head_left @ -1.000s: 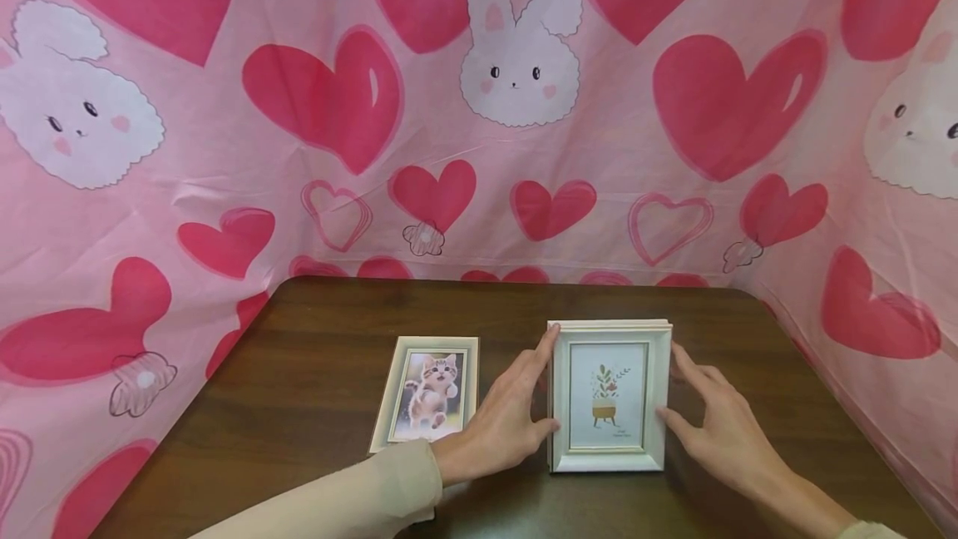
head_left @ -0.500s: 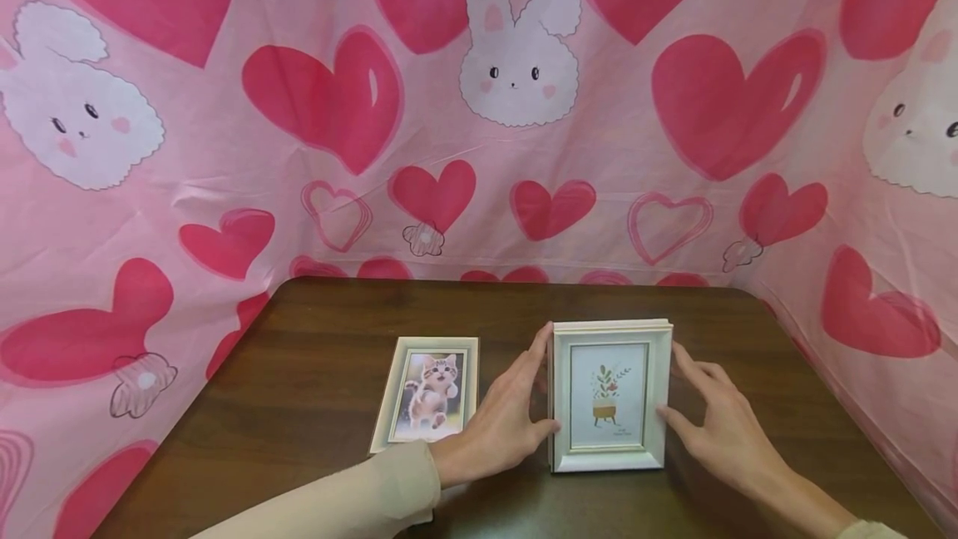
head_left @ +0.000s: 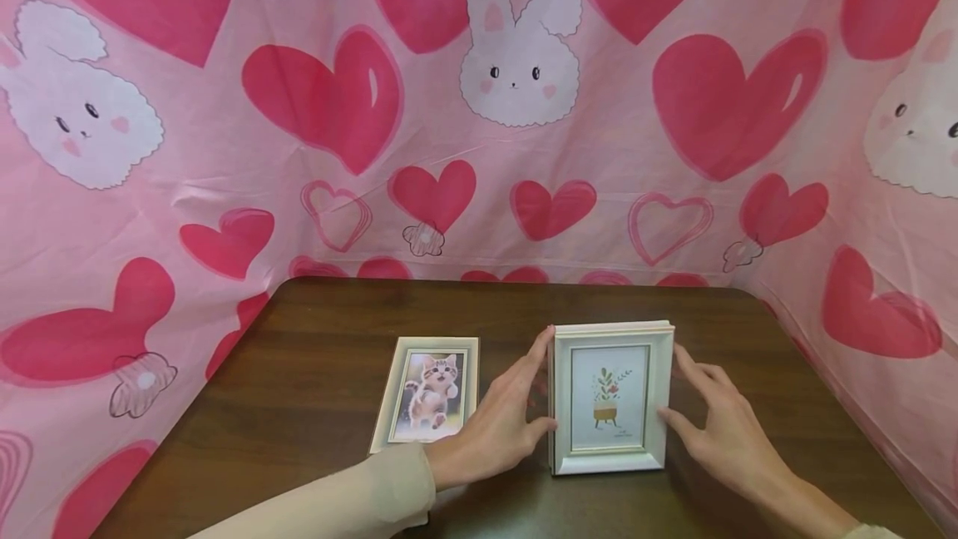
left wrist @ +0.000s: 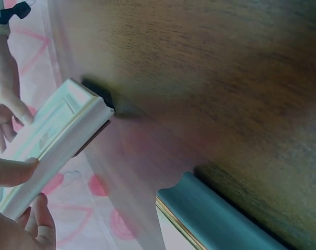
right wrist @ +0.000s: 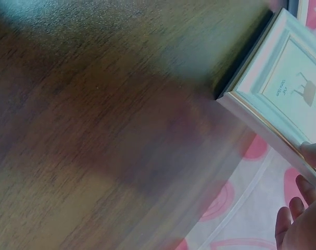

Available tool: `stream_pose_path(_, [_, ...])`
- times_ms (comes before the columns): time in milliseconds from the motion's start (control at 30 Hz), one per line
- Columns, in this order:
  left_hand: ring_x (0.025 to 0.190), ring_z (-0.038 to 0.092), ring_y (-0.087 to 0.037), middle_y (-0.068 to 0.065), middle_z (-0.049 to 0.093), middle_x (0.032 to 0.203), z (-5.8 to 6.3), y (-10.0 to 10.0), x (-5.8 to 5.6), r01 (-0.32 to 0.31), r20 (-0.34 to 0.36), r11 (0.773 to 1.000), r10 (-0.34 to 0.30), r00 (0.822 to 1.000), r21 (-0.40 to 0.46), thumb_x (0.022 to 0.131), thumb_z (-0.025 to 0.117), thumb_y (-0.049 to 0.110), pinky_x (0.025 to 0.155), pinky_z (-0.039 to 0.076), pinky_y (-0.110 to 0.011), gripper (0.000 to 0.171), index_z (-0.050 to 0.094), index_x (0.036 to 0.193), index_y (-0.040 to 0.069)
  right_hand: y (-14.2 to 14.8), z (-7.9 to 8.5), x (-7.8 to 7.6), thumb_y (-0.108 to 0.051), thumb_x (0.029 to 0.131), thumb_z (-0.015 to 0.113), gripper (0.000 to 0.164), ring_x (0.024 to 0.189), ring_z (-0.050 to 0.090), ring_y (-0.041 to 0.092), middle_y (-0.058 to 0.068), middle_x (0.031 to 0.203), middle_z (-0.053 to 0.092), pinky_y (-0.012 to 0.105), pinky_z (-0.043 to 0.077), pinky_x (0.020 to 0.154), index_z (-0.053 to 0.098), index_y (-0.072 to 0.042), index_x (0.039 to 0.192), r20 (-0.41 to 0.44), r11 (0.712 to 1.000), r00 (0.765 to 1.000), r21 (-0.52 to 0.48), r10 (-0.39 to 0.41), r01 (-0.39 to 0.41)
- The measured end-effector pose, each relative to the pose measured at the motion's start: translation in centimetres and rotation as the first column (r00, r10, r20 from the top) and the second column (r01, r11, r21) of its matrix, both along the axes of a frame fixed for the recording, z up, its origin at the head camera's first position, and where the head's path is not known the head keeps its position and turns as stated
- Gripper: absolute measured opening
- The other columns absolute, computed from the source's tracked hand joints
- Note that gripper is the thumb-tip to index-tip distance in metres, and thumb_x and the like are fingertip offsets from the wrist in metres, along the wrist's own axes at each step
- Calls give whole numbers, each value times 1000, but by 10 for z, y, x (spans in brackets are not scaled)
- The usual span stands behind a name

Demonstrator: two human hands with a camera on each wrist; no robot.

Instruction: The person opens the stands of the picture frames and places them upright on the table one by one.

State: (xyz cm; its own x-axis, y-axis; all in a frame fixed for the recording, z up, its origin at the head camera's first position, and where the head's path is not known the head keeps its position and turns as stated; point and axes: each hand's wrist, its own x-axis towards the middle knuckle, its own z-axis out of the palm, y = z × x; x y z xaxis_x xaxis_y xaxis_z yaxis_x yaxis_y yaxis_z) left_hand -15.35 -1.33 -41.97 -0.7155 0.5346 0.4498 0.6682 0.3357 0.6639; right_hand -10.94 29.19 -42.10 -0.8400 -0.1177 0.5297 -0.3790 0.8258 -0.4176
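Observation:
A white picture frame [head_left: 609,398] with a potted-plant print stands upright on the table, facing me. My left hand [head_left: 494,431] holds its left side, thumb at the front edge and fingers along the side toward the back. On the opposite side my right hand [head_left: 722,422] grips it the same way, thumb on the front border. In the left wrist view the thick side of the upright frame [left wrist: 64,140] shows between thumb and fingers. The right wrist view shows its lower corner [right wrist: 246,99] near the tabletop. The back of the frame is hidden.
Left of the upright frame, a second white frame [head_left: 389,414] with a kitten picture lies face up, partly covered by my left forearm. The dark wooden table [head_left: 337,314] is enclosed by a pink cloth [head_left: 434,131] printed with hearts and rabbits.
The upright frame has shifted a touch to the right, and its top edge sits slightly lower in view. Both hands keep their hold and have barely moved; the kitten frame is unmoved.

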Motion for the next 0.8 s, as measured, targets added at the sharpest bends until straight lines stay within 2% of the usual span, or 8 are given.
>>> stream_pose_path(167, [101,64,-11,-3,60,132,0,-1,1,6,-11,1000,-6,1000,1,84,86,-5,81,55,-22,119,10,170,24,0,-2,1,4,68,94,104,107,56,24,16,121,67,14,35,89,45,-6,159,-54,1000,999,-10,9,-10])
stream_pose_path(233, [101,64,-11,-3,60,131,0,-1,2,5,-16,1000,-5,1000,-2,84,86,-5,81,55,-21,118,11,170,23,0,-3,1,5,67,94,105,108,55,21,15,120,68,10,32,90,45,-7,159,-63,1000,998,-18,12,-13])
stream_pose_path(400, [103,64,-9,-2,60,131,1,-2,3,12,-12,1000,-12,1000,-9,85,85,-5,82,55,-21,117,10,170,25,1,-2,2,5,66,94,106,111,53,15,14,121,69,8,29,92,45,-7,159,-69,1000,998,-27,7,-9])
stream_pose_path(800, [102,65,-7,-3,64,129,5,-4,4,45,16,999,-45,999,4,89,79,-8,83,56,-22,108,14,169,25,1,-4,5,7,64,95,108,111,51,15,14,119,70,6,27,92,45,-6,159,-77,999,997,-35,9,-12])
